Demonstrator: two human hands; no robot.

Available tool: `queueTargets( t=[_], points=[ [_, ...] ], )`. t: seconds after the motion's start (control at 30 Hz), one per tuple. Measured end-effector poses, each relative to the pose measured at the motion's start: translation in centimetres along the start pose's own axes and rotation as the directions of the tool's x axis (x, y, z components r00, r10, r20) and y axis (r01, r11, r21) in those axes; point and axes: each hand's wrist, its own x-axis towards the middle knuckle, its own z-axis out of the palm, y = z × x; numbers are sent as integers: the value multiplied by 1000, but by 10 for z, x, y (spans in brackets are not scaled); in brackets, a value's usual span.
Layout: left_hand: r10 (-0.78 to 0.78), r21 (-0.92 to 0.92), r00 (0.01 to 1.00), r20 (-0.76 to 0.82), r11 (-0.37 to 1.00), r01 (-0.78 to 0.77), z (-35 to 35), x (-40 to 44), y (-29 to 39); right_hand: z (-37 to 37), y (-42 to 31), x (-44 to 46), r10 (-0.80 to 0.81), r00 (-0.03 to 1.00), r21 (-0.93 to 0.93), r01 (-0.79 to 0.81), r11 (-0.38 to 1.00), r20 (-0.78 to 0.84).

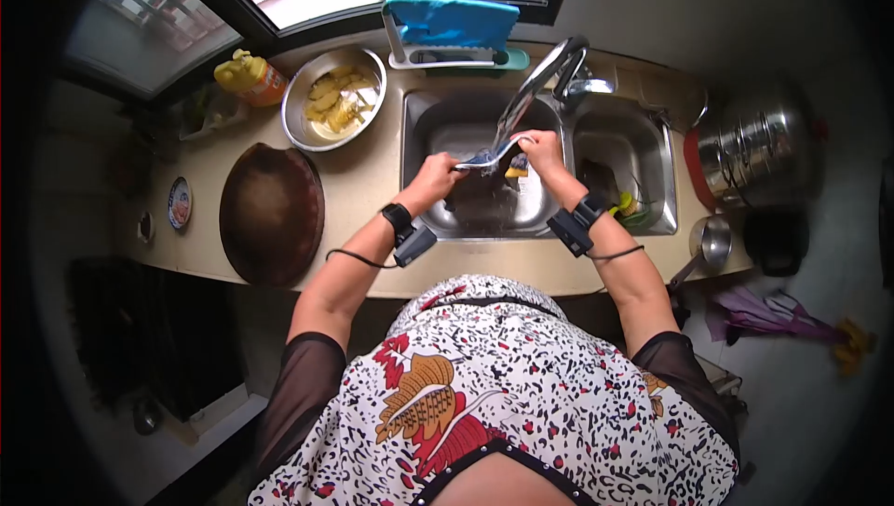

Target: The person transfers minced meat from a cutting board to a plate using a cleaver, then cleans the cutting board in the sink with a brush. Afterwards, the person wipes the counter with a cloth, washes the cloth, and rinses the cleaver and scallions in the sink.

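Note:
My left hand (pixel 438 178) and my right hand (pixel 546 154) grip opposite ends of a thin white-and-blue dish (pixel 503 148), its rim seen nearly edge-on. The dish is above the left basin of the steel sink (pixel 447 222), under the curved faucet (pixel 533 87), with what looks like water running onto it. Below my right hand, a yellow and dark sponge-like thing (pixel 517 169) shows in the basin. The fingers of both hands are closed around the rim.
Left of the sink stand a metal bowl of sliced yellow food in liquid (pixel 296 115), a large round brown lid or board (pixel 272 215) and a small patterned plate (pixel 180 203). A blue cloth (pixel 452 22) hangs behind. Rightward are a steel pot (pixel 750 157) and a ladle (pixel 713 243).

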Motion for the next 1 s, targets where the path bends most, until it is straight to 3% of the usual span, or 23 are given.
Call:
queueTargets(
  t=[0.07, 0.1, 0.13, 0.17, 0.2, 0.23, 0.27, 0.3, 0.33, 0.4, 0.47, 0.5, 0.6, 0.63, 0.73, 0.77, 0.87, 0.93, 1.0],
  points=[
    [-68, -50, 993, -92, 997, 63, 17, 8, -6, 10, -17, -8, 73, 997, 77, -74, 994, 11],
    [-225, -391, 972, 66, 890, 232, 27, 11, -11, 14, -41, -20, 61, 998, 69, -59, 996, -22],
    [-303, -647, 914, 269, 646, 405, 33, 14, -11, 22, -39, -20, 21, 1000, 82, -20, 996, -6],
    [-181, -802, 955, 234, 519, 295, 33, 12, 6, 21, -59, -28, 39, 995, 96, -48, 994, 93],
    [-214, -849, 954, 209, 444, 286, 33, 12, 17, 31, -55, -32, 101, 987, 354, -140, 925, 127],
    [-225, -876, 940, 255, 358, 323, 23, 12, 34, 40, -55, -32, 92, 987, 396, -137, 908, 130],
    [-238, -896, 926, 293, 270, 352, 13, 11, 46, 38, -48, -29, -38, 977, 352, -40, 935, 211],
    [-282, -873, 925, 254, 345, 345, 22, 12, 34, 31, -59, -35, -10, 927, 590, -230, 774, 374],
    [-330, -844, 920, 211, 413, 342, 32, 13, 22, 32, -55, -33, 44, 899, 629, -339, 700, 436],
    [-410, -856, 897, 166, 392, 338, 35, 14, 26, 22, -59, -30, 85, 855, 631, -440, 639, 511],
    [-350, -811, 930, 114, 508, 291, 40, 16, 22, 0, -58, -20, 203, 840, 604, -509, 613, 502],
    [-317, -786, 942, 108, 554, 276, 37, 16, 23, -10, -60, -18, 301, 869, 564, -486, 668, 393],
    [-332, -594, 938, 99, 737, 324, 22, 15, 33, -46, -22, 19, 350, 922, 547, -380, 745, 164],
    [-343, -562, 938, 55, 766, 313, 26, 13, 29, -60, -8, 30, 334, 936, 565, -336, 754, 111],
    [-185, -307, 983, -11, 936, 173, 24, 10, 26, -92, 8, 66, 309, 948, 568, -214, 795, -75],
    [-192, -324, 981, 4, 928, 183, 19, 7, 32, -100, 22, 79, 287, 950, 550, -176, 816, -122],
    [-204, -336, 975, 85, 916, 221, 10, 3, 43, -120, 50, 99, 291, 954, 635, -178, 751, -77],
    [-83, -137, 996, -42, 988, 76, 13, 0, 36, -122, 58, 104, 293, 953, 588, -196, 785, -74],
    [-89, -145, 995, -44, 986, 82, 14, -2, 33, -125, 56, 109, 431, 899, 519, -333, 787, -78]
  ],
)
